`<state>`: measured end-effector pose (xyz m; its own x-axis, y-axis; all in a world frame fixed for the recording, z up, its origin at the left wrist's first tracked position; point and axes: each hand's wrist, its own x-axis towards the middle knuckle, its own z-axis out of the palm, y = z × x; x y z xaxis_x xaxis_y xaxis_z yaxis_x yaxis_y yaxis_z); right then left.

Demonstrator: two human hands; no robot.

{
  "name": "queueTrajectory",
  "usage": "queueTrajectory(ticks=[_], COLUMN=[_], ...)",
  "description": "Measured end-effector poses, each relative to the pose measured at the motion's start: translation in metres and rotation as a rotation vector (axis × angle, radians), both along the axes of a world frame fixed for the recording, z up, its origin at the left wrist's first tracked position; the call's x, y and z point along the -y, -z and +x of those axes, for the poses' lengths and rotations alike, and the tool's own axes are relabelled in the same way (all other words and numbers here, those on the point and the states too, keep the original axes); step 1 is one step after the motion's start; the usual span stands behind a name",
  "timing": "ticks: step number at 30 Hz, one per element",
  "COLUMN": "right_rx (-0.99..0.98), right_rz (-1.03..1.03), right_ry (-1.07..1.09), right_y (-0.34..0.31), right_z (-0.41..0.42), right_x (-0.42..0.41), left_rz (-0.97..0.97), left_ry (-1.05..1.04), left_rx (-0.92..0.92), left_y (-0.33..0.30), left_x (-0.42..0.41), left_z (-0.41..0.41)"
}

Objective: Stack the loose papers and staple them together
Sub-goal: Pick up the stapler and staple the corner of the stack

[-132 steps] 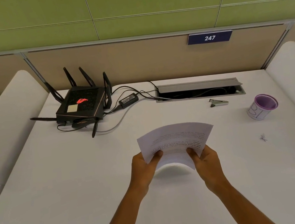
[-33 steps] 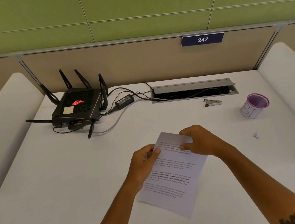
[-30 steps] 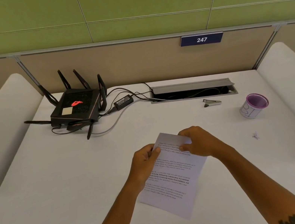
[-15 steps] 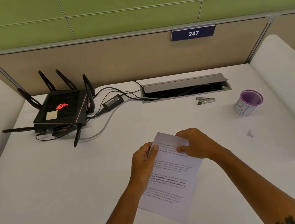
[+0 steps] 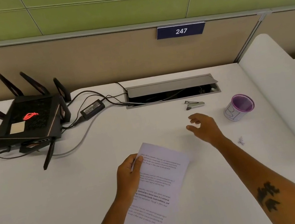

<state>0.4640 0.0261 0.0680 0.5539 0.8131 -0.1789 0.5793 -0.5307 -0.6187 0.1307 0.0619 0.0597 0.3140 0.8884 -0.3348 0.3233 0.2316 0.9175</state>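
Observation:
A stack of white printed papers [image 5: 158, 185] lies tilted at the middle of the white desk [image 5: 78, 193]. My left hand [image 5: 129, 172] grips the stack's upper left edge, thumb on top. My right hand [image 5: 203, 126] hovers open above the desk, fingers apart, holding nothing. It is a short way in front of the small silver stapler [image 5: 194, 104], which rests on the desk just in front of the cable slot.
A black router [image 5: 28, 123] with antennas, a power brick [image 5: 92, 108] and cables fill the back left. An open cable slot [image 5: 172, 92] is at the back centre. A purple-rimmed cup [image 5: 238, 107] stands right of the stapler. A small crumpled scrap [image 5: 241, 140] lies at right.
My right hand has let go of the papers' top edge and moved up and right toward the stapler. My left hand still holds the stack. The camera has tilted slightly.

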Motion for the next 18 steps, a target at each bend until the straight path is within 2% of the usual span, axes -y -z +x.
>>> queueTrajectory(ticks=[6,18], right_rx=[0.207,0.275], right_rz=[-0.101,-0.192], right_ry=[0.033,-0.107], right_y=[0.029,0.057], right_z=[0.062,0.091], right_x=[-0.033,-0.082], left_rz=[-0.012,-0.023], left_ry=[0.002,0.007], left_rx=[-0.031,-0.092], left_y=[0.016,0.033], left_x=[-0.015,-0.022], left_z=[0.000,0.002])
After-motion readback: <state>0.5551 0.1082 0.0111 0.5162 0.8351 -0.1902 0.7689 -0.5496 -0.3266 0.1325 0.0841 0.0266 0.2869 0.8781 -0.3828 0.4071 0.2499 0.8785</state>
